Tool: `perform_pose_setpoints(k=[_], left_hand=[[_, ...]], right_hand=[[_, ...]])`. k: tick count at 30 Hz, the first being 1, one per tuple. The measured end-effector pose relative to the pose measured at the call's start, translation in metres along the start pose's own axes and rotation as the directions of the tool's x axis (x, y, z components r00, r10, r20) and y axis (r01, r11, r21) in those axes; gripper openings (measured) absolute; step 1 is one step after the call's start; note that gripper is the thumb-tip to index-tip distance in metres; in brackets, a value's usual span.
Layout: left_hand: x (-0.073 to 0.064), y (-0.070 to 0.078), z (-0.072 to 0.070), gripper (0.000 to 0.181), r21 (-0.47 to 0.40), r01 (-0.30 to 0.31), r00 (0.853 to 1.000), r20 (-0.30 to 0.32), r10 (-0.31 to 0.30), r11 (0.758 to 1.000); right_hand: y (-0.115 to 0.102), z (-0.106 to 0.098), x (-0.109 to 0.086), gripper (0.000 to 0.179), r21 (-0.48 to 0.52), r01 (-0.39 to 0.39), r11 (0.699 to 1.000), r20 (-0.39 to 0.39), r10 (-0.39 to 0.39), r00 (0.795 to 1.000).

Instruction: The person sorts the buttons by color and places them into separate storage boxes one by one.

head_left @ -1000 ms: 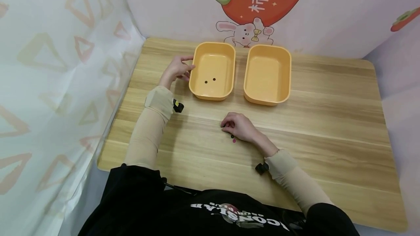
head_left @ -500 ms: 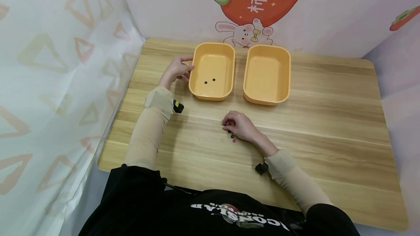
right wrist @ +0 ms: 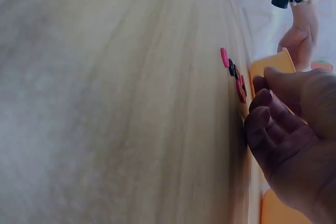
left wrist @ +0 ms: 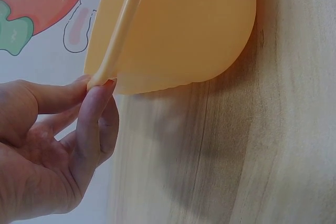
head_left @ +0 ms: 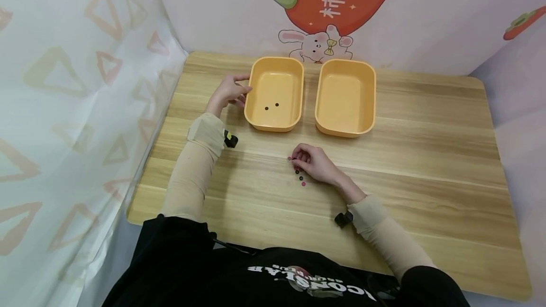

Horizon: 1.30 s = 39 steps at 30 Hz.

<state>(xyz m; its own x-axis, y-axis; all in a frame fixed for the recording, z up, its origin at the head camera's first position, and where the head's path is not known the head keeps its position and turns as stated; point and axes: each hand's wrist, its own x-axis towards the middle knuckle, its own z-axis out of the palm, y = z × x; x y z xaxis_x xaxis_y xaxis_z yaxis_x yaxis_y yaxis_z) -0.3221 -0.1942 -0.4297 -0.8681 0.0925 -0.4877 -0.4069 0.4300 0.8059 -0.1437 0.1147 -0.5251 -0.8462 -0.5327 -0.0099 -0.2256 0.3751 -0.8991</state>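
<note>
My left hand (head_left: 230,90) pinches the rim of the left yellow box (left wrist: 184,30) between thumb and fingers. Two small black button-like discs (head_left: 277,104) lie inside that box. Low over the table, my right hand (head_left: 314,162) has its fingers curled and its thumb against the index finger. A dark speck at its fingertips looks like another small black disc, partly hidden. Below and beside these fingertips is a short row of loose discs, among them a pink disc (head_left: 303,184) and a black disc (head_left: 301,178); the right wrist view shows the pink disc (right wrist: 224,57) at the row's end.
A second yellow box (head_left: 345,96) stands to the right of the first, a narrow gap between them. Both are near the back edge of the wooden table (head_left: 435,165). A printed cloth backdrop (head_left: 239,13) rises behind the table.
My right hand has shifted slightly up and to the right, uncovering more discs of the row, including a pink one by the fingertips. My left hand stays on the box rim.
</note>
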Motion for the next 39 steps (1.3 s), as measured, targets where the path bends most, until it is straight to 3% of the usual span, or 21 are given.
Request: perform_pose_setpoints(k=[5, 12, 18, 24, 31, 39], left_hand=[[-0.001, 0.001, 0.001, 0.060, 0.017, 0.006, 1.000, -0.009, -0.006, 1.000], [-0.003, 0.003, -0.003, 0.062, -0.011, 0.005, 1.000, -0.002, -0.005, 1.000], [-0.006, 0.006, -0.014, 0.062, -0.058, -0.024, 0.999, -0.040, 0.022, 0.998], [-0.007, 0.004, -0.009, 0.061, -0.054, -0.022, 1.000, -0.022, 0.020, 0.998], [-0.005, 0.001, -0.002, 0.060, -0.025, -0.032, 0.999, -0.016, 0.032, 0.999], [-0.003, 0.000, 0.004, 0.059, -0.007, -0.025, 1.000, -0.010, 0.025, 1.000]], right_hand=[[0.000, -0.011, -0.006, 0.015, 0.136, -0.051, 0.989, 0.022, 0.048, 0.999], [-0.002, -0.034, -0.011, 0.015, 0.175, -0.151, 0.973, 0.041, 0.146, 0.989], [-0.010, -0.045, -0.001, 0.010, 0.170, -0.082, 0.982, -0.067, 0.095, 0.993], [-0.007, -0.035, -0.003, 0.008, 0.178, -0.057, 0.982, -0.138, 0.083, 0.987], [-0.004, -0.030, -0.009, 0.017, 0.188, -0.070, 0.980, -0.140, 0.097, 0.985], [-0.002, -0.033, -0.015, 0.017, 0.147, -0.075, 0.986, -0.142, 0.096, 0.985]])
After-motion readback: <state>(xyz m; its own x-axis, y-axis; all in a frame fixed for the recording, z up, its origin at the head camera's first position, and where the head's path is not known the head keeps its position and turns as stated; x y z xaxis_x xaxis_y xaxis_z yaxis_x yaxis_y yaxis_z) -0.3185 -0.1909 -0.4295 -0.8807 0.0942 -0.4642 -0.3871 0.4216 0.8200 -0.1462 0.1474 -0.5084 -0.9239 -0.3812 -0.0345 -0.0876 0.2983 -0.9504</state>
